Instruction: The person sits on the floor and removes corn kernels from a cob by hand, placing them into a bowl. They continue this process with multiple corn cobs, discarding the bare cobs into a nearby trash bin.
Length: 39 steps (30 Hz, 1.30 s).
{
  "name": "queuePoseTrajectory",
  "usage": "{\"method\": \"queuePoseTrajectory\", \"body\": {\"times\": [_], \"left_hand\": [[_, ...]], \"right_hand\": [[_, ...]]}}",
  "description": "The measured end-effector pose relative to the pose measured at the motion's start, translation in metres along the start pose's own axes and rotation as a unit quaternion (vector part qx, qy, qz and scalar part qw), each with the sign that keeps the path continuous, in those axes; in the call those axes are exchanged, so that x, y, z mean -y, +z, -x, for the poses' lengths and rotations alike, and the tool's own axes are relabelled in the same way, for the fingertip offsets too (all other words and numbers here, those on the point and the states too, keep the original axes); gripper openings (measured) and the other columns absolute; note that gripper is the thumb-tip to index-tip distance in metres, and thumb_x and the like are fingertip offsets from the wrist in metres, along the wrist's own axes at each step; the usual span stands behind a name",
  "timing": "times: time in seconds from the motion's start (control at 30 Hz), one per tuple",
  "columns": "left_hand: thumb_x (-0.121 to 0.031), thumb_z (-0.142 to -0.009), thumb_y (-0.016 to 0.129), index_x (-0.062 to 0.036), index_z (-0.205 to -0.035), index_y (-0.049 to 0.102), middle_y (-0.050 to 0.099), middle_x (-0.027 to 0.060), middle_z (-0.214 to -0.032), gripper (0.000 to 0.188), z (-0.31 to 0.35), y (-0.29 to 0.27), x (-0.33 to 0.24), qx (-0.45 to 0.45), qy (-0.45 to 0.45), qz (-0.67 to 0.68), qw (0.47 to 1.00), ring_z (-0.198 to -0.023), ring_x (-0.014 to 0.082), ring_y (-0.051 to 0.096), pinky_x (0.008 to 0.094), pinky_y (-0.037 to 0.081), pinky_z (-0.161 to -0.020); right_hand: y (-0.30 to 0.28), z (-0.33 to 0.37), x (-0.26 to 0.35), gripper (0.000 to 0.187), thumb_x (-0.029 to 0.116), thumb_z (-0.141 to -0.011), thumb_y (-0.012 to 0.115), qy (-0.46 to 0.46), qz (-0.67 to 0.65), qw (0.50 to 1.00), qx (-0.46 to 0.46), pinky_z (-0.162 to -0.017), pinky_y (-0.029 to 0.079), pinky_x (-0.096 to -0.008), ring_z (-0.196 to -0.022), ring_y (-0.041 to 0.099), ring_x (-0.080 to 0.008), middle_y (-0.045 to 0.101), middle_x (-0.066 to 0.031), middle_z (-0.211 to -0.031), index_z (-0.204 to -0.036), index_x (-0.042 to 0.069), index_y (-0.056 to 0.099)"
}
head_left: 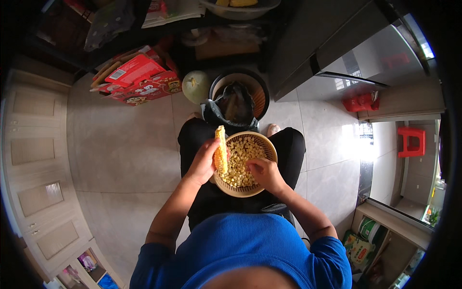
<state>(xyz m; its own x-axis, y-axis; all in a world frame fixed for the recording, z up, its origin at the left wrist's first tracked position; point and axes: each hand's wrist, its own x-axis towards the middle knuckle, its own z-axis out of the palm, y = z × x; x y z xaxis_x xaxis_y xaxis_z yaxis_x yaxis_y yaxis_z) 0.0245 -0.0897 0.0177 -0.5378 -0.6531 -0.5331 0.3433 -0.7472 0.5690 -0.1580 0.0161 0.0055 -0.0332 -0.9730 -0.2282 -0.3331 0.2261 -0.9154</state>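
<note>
Cob (221,151): yellow corn, with kernels on it, held lengthwise over the left side of the basket; its far end points away from the person.
Left hand (204,162): fingers closed around the cob, gripping it by its middle and near part.
Right hand (263,172): fingers curled inward, low over the right side of the basket, beside the loose corn and apart from the cob; whether it pinches a kernel, I cannot tell.
Basket (240,193): round, tan, slotted wall, set between the 2 knees.
Loose kernels (246,148): pale yellow, spread across the inside of the basket.
Trousers (291,148): black, on both bent legs around the basket.
Shirt (240,243): blue, ribbed, short sleeves.
Bin (263,98): round, dark outside, just beyond the basket, with a dark plastic bag (211,114) hanging over its near rim.
Melon (196,87): pale green, round, on the floor just left of the bin.
Carton (149,83): red, open flaps, left of the melon.
Floor (120,149): large grey tiles.
Stool (411,142): red, well apart, at the far right.
</note>
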Motion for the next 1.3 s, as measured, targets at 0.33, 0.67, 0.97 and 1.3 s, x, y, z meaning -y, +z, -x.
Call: {"method": "queuePoseTrajectory", "body": {"times": [0.33,0.67,0.97,1.3], "left_hand": [[-0.026,-0.089,0.054,-0.005,-0.099,0.048,0.056,0.0074,-0.088,0.024,-0.014,0.039,0.017,0.014,0.006,0.063,0.998,-0.078,0.0156,0.057,0.0301,0.047,-0.074],[-0.017,-0.096,0.038,-0.0018,-0.133,0.031,0.045,0.0083,-0.125,0.04,0.003,0.034,0.031,0.068,0.09,-0.225,0.968,-0.115,0.0129,0.042,0.0286,0.034,-0.097],[-0.013,-0.089,0.054,-0.0018,-0.116,0.044,0.052,0.0023,-0.099,0.031,0.018,0.05,0.028,0.02,0.037,-0.043,0.998,-0.091,0.0079,0.051,0.0213,0.041,-0.084],[-0.033,-0.089,0.052,-0.0036,-0.11,0.046,0.053,0.0098,-0.11,0.037,0.032,0.056,0.015,0.051,0.113,-0.158,0.98,-0.102,0.0211,0.053,0.0383,0.048,-0.083]], "right_hand": [[-0.012,-0.011,0.039,0.01,0.01,-0.085,0.058,0.071,-0.176,0.981,-0.045,-0.056,0.043,-0.02,-0.062,0.052,-0.0061,0.057,-0.0024,-0.075,-0.088,0.001,0.055],[-0.017,-0.012,0.043,0.033,0.005,-0.087,0.053,0.05,-0.28,0.959,-0.017,-0.085,0.042,-0.0252,-0.098,0.052,-0.0118,0.055,-0.0062,-0.105,-0.119,-0.002,0.044],[-0.008,-0.007,0.031,0.019,0.008,-0.089,0.051,0.036,-0.303,0.948,-0.088,-0.083,0.043,-0.0235,-0.093,0.053,-0.0103,0.056,-0.005,-0.098,-0.106,-0.001,0.05],[-0.044,0.003,0.037,0.023,0.017,-0.087,0.057,0.105,-0.503,0.858,0.017,-0.07,0.048,-0.0219,-0.076,0.056,-0.0096,0.056,-0.0022,-0.09,-0.104,0.003,0.051]]}}
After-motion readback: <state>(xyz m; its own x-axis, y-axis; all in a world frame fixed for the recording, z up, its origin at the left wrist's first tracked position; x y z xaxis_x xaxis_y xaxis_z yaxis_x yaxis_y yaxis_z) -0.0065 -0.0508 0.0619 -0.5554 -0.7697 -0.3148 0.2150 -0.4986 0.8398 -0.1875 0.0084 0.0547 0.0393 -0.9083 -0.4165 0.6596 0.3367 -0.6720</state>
